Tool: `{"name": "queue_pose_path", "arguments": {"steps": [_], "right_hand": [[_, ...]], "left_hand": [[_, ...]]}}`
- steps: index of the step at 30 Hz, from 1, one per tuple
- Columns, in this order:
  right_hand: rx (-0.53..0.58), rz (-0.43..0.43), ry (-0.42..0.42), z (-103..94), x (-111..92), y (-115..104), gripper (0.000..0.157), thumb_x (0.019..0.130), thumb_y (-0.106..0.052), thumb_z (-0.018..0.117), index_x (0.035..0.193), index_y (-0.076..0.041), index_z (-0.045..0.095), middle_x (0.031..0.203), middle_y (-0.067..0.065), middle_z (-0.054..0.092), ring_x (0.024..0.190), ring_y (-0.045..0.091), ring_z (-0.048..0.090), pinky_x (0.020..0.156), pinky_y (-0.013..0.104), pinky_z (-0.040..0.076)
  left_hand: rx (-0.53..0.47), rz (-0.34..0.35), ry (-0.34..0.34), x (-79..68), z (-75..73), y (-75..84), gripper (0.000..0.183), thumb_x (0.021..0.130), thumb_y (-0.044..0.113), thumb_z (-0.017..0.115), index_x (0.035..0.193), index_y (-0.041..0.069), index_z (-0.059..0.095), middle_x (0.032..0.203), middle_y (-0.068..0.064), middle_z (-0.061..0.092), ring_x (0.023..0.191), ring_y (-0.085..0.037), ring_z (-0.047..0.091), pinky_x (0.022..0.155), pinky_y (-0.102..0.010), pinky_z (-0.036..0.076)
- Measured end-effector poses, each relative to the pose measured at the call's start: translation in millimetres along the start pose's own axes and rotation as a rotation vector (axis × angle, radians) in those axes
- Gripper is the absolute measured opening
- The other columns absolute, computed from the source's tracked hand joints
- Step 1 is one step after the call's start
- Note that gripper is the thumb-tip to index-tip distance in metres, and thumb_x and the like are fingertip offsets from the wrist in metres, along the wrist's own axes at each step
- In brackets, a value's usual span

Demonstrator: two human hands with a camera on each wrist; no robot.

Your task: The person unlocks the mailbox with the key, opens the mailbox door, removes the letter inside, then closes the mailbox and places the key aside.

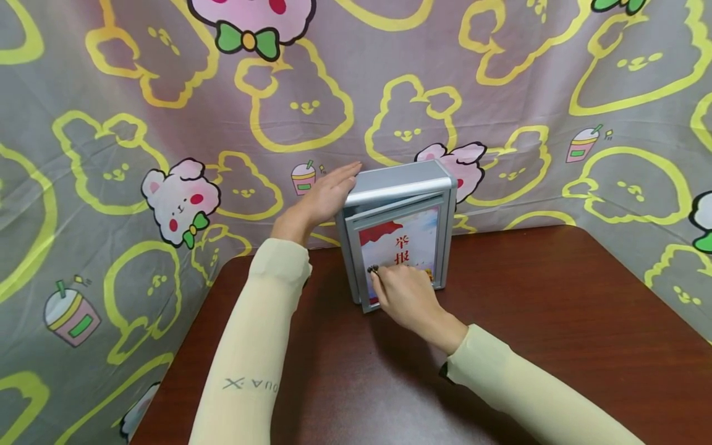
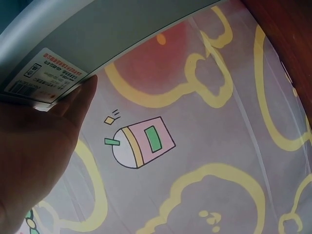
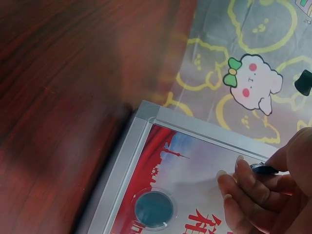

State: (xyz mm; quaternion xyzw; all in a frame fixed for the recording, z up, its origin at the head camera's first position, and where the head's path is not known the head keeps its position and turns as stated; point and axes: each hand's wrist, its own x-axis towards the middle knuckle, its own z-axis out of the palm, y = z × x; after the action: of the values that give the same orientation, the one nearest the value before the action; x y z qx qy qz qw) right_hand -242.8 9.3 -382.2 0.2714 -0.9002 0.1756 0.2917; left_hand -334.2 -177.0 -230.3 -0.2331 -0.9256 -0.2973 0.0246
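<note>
A silver metal box (image 1: 398,180) with a framed front door stands upright on the table, against the patterned cloth. Its door (image 1: 392,233) carries a printed poster with red characters and sits ajar, its left side swung out from the body. My left hand (image 1: 329,194) rests on the box's top left corner with extended fingers. The left wrist view shows this hand (image 2: 39,156) beside a white label (image 2: 46,75) on the box. At the door's left edge, my right hand (image 1: 408,295) pinches a small dark-headed key (image 3: 263,169). Other fingers of the right hand (image 3: 273,195) lie curled over the poster.
A reddish-brown wooden table (image 1: 534,327) extends in front and to both sides. Grey-pink cloth (image 1: 517,55) with cartoon animals hangs behind and at the sides. A round window (image 3: 154,209) is set in the door's poster.
</note>
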Motion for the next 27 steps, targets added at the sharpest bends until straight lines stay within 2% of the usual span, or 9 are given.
{"name": "queue_pose_path", "arguments": {"steps": [10, 18, 27], "right_hand": [[0.002, 0.005, -0.002, -3.2, -7, 1, 0.045, 0.102, -0.023, 0.061, 0.061, -0.020, 0.043, 0.053, -0.006, 0.041, 0.052, 0.019, 0.054, 0.039, 0.030, 0.030], [0.029, -0.002, -0.029, -9.8, -13, 2, 0.045, 0.101, -0.025, 0.062, 0.061, -0.020, 0.045, 0.052, -0.008, 0.038, 0.049, 0.011, 0.043, 0.040, 0.026, 0.029], [0.020, -0.031, -0.026, -19.3, -23, 8, 0.045, 0.102, -0.027, 0.060, 0.061, -0.022, 0.041, 0.052, -0.010, 0.035, 0.049, 0.012, 0.046, 0.039, 0.028, 0.028]], "left_hand": [[-0.022, -0.018, 0.002, -0.4, 1.8, -0.4, 0.055, 0.111, 0.039, 0.030, 0.163, 0.023, 0.030, 0.169, 0.008, 0.024, 0.156, -0.013, 0.015, 0.127, -0.041, 0.013], [0.007, 0.018, 0.012, 2.6, 1.9, -3.6, 0.054, 0.111, 0.035, 0.028, 0.163, 0.018, 0.031, 0.169, 0.007, 0.023, 0.156, -0.012, 0.014, 0.127, -0.039, 0.012], [0.017, 0.023, 0.017, 2.5, 1.4, -2.3, 0.055, 0.111, 0.036, 0.028, 0.163, 0.018, 0.031, 0.169, 0.007, 0.023, 0.156, -0.012, 0.014, 0.127, -0.040, 0.011]]}}
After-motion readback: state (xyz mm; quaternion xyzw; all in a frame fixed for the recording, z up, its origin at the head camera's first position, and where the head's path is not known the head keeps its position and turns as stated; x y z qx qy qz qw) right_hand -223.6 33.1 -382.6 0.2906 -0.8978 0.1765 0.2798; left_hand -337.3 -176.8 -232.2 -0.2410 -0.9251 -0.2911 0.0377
